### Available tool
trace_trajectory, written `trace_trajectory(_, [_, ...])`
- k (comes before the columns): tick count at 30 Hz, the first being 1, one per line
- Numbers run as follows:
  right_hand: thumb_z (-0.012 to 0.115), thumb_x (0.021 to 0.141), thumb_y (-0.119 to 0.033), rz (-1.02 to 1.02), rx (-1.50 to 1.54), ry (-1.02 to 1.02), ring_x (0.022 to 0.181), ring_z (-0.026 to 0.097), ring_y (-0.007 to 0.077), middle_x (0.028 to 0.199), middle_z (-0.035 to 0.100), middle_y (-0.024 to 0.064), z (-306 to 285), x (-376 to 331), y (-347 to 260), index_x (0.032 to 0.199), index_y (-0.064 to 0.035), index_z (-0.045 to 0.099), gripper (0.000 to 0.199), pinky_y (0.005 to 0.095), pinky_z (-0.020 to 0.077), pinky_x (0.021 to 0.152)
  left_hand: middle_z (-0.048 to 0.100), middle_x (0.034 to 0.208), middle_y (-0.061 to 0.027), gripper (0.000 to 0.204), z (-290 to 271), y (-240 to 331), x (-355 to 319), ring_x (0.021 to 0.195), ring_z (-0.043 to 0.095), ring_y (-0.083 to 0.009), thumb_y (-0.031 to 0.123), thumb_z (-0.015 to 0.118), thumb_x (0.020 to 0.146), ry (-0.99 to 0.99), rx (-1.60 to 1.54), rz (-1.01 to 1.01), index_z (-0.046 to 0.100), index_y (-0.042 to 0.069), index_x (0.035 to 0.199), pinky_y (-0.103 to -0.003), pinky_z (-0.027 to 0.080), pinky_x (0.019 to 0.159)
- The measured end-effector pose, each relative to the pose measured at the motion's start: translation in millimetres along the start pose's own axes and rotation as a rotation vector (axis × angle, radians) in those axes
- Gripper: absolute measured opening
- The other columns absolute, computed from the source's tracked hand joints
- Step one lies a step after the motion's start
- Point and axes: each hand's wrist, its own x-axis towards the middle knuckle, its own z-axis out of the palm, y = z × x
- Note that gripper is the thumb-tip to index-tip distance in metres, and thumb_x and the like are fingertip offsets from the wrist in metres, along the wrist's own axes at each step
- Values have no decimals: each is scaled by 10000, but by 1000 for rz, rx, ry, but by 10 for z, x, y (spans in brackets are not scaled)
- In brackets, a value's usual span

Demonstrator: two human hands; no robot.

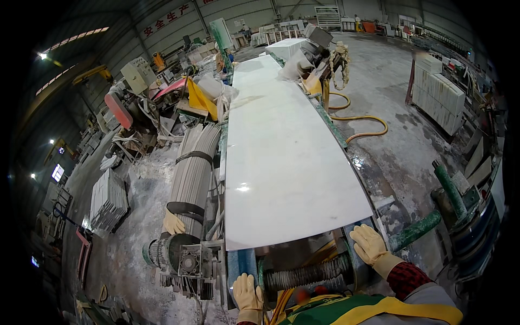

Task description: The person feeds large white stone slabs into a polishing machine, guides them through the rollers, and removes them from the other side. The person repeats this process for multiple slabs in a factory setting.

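Note:
A long, glossy white stone slab (287, 162) lies lengthwise in front of me on a roller conveyor frame. My left hand (247, 293), in a cream work glove, rests on the near end of the left blue belt (242, 264), just below the slab's near left corner. Its fingers lie flat and hold nothing. My right hand (369, 245), gloved alike, lies with extended fingers on the right blue belt (357, 268), close beside the slab's near right corner. Neither hand touches the slab's face. Between the belts runs a dark ribbed roller (309, 272).
A motor with a gearbox (187, 260) stands left of the frame, with a loose cream glove (173, 222) above it. Strapped strips (192, 168) lie alongside. A green bar (416, 230) juts out at right. A yellow hose (374, 118) curls on the floor. A person (225, 59) stands beyond.

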Motion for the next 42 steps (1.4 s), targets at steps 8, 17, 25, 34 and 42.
trace_trajectory(8, [656,867,-98,22,7,-25,999,585,402,1136,618,180,68,-58,1,1172,-22,616,317,500,510,928,532,1500,-260,560,-35,1,-40,1394,471,-485,310,621,959,-4,-13,-21,572,-2,1421,-605,328,1202])
trace_trajectory(17, [684,915,-187,207,-37,-193,1261,601,373,1363,651,152,164,-273,114,1246,-110,652,342,486,488,1112,516,1534,-320,555,-45,63,-31,1422,464,-518,321,526,1070,63,-104,45,531,-26,1504,-613,329,1215])
trace_trajectory(25, [656,972,-229,192,-62,-195,1272,559,369,1422,604,147,197,-504,142,1330,-104,599,383,477,465,1110,476,1601,-303,607,-23,66,-173,1498,407,-501,380,436,1097,-11,-22,3,503,-11,1557,-604,274,1265])
trace_trajectory(34, [674,928,-190,116,-14,-86,1244,569,387,1356,614,159,258,-517,130,1315,-92,599,406,494,465,1109,498,1569,-315,582,-48,38,-202,1469,430,-509,371,486,1094,22,-23,22,546,-24,1518,-613,308,1244])
trace_trajectory(42, [683,944,-217,138,24,-29,1361,533,430,1469,584,187,524,-744,280,1355,-90,600,438,538,429,1164,563,1506,-308,532,96,-3,-251,1388,506,-508,373,588,1067,146,18,65,642,-34,1405,-612,377,1195])
